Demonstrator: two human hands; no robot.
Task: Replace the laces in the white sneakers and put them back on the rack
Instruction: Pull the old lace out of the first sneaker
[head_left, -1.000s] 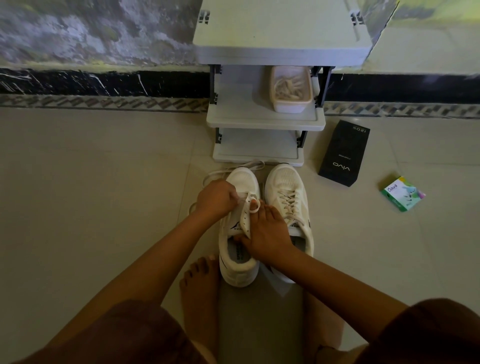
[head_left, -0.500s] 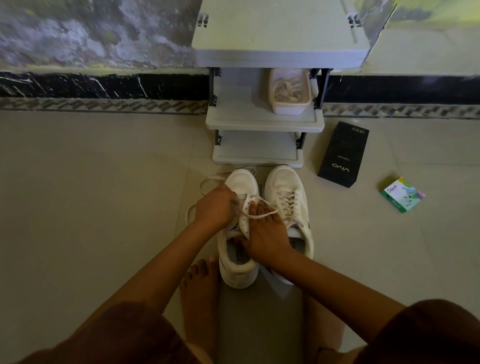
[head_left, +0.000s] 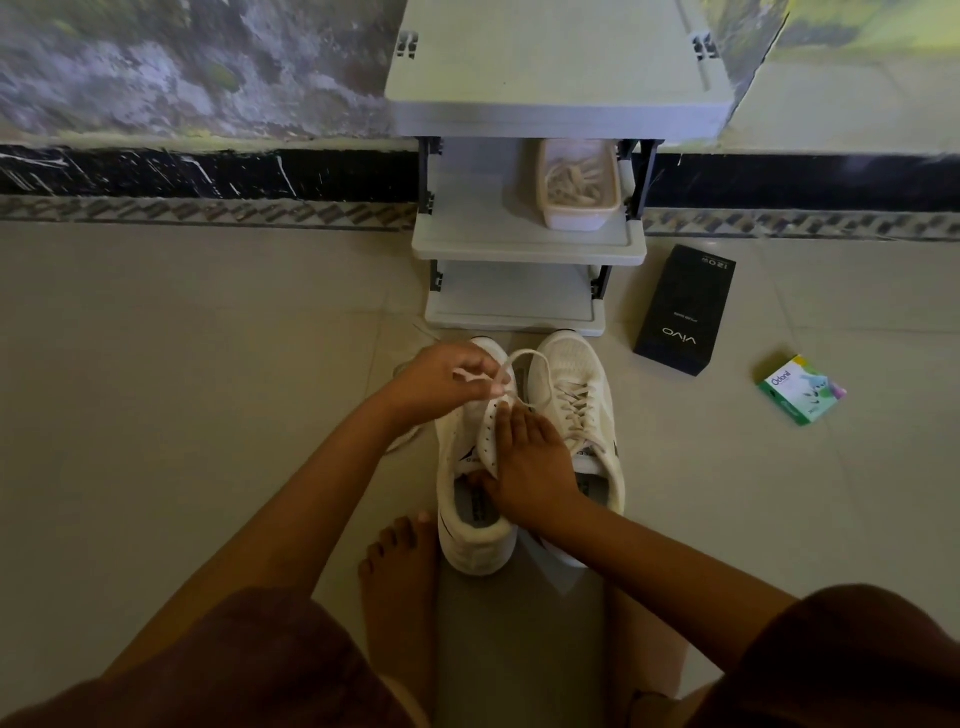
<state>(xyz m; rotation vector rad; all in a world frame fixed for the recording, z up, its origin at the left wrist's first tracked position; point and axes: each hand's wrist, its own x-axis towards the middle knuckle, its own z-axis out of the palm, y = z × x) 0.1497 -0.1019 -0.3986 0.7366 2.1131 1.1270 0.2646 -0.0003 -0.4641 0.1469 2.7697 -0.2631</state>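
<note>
The lace (head_left: 530, 353) was pinched between thumb and fingertips of the left hand (head_left: 447, 379), which was held over the toe of the open sneaker (head_left: 475, 545) — so that a loop stood clear of the eyelets, presumably to take up slack through a low hole. The right hand (head_left: 530, 462) was laid over the eyelet flap of the same sneaker, fingers nearly straight on top and thumb tucked under into the mouth. The flap was thus clasped and the sneaker pinned to the floor (head_left: 182, 415) against the pull. Lacing was judged to be at an early stage here, since most eyelets were seen bare. The laced sneaker (head_left: 576, 374) was stood touching it, crossings in place. Both were set toe-first at the foot of the rack (head_left: 519, 244) — only a short move was judged to be needed for the return. A bare foot (head_left: 400, 566) was planted by the open sneaker's heel.

Much could not be made out. The eyelet taking the lace was covered by fingers, and the free ends were lost behind the left hand; pale strands on the floor beside it may have been part of it. What was held in the tub (head_left: 579, 218) on the middle shelf could not be told. The laced sneaker's heel was hidden by the right wrist, and the rack's top was cut off by the frame. A black box (head_left: 685, 312) and a green box (head_left: 802, 389) were seen on the floor beyond the laced sneaker, well apart from the work.
</note>
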